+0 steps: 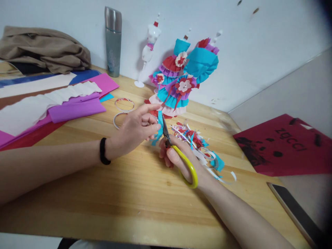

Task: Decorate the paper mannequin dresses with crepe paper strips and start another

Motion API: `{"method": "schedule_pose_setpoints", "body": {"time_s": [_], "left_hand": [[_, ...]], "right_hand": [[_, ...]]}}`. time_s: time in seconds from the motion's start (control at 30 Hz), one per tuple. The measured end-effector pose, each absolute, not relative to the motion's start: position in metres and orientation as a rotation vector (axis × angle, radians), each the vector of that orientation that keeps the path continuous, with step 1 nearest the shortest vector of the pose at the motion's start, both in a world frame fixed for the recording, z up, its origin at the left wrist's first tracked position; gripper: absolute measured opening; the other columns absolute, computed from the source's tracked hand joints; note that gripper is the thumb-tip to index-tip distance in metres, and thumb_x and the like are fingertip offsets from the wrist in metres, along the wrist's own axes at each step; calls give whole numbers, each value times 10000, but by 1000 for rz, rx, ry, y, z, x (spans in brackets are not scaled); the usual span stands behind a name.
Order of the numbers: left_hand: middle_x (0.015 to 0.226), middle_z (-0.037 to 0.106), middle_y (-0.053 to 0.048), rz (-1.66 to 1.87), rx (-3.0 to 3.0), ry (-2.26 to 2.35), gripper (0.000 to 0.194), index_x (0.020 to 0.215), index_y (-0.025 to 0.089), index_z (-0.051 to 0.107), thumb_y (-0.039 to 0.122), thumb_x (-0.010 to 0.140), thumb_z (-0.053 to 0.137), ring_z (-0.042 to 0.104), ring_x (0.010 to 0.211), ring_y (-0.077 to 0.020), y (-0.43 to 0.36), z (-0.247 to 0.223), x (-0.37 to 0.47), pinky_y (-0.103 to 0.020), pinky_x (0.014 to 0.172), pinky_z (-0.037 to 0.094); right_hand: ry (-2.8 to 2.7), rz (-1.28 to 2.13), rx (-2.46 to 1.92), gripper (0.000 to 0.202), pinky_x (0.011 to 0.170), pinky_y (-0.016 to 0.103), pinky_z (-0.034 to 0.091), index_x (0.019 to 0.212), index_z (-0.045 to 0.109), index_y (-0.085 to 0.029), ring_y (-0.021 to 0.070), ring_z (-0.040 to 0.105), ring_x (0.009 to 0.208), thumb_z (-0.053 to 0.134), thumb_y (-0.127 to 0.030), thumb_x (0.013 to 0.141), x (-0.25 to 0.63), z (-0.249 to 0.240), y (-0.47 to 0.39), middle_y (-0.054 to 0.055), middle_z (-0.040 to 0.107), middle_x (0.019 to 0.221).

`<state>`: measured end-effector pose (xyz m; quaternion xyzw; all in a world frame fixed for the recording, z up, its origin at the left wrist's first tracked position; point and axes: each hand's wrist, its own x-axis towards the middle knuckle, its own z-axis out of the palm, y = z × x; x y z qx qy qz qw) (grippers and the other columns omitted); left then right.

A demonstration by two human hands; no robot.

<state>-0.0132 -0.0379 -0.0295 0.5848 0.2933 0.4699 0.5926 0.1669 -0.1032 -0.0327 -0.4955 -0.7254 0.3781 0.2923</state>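
A narrow blue paper strip [160,121] is pinched in my left hand [135,126], its lower part curling below the fingers. Through the yellow handles my right hand [181,155] grips a pair of scissors [189,165], the dark blades pointing up along the strip's right edge. Whether the blades touch the paper I cannot tell. Just behind the hands stand small mannequins in ruffled paper dresses [172,98], blue, purple, red and pale pink. To the right of the scissors lies a heap of coloured paper scraps [192,136].
Folded coloured paper sheets [77,110] cover the table's left side, near two tape rolls [124,103]. Along the wall are a brown cloth [46,48], a flask [113,48] and a white mannequin [151,41]. A red bag [287,148] and a phone [290,207] are at right.
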Motion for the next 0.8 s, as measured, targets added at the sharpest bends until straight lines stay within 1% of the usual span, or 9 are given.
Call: {"method": "schedule_pose_setpoints", "body": {"time_s": [0.2, 0.43, 0.57, 0.7, 0.8], "left_hand": [[608, 599, 88, 1083, 1356, 685, 478, 1229, 144, 562, 96, 762, 650, 549, 486, -76, -39, -29, -14, -204, 503, 454], [595, 588, 88, 1087, 1351, 684, 521, 1257, 136, 565, 105, 747, 665, 552, 487, -92, -40, -29, -13, -218, 498, 452], [590, 589, 82, 1096, 1338, 675, 514, 1253, 126, 568, 111, 752, 676, 547, 484, -99, -39, -30, -13, -227, 486, 453], [588, 597, 85, 1093, 1324, 693, 511, 1253, 113, 546, 86, 755, 659, 536, 472, -88, -39, -28, -12, -213, 475, 443], [578, 590, 85, 1077, 1295, 736, 490, 1251, 112, 547, 66, 769, 625, 526, 464, -84, -39, -24, -12, -205, 470, 432]], "right_hand": [[-1938, 1003, -1304, 618, 527, 285, 370, 810, 426, -235, 156, 429, 632, 416, -851, 862, 168, -36, -103, 10, 481, 743], [-1927, 951, -1299, 590, 553, 302, 350, 801, 460, -233, 157, 421, 610, 412, -813, 899, 166, -40, -103, -13, 464, 665], [-1914, 937, -1308, 579, 549, 304, 344, 810, 473, -233, 159, 430, 604, 416, -801, 908, 165, -40, -103, -14, 470, 648], [-1908, 958, -1324, 584, 528, 297, 328, 800, 469, -231, 150, 412, 589, 416, -802, 907, 166, -41, -103, -16, 459, 641], [-1908, 994, -1314, 589, 523, 294, 341, 801, 453, -230, 142, 420, 580, 426, -810, 898, 168, -39, -103, -15, 469, 661]]}}
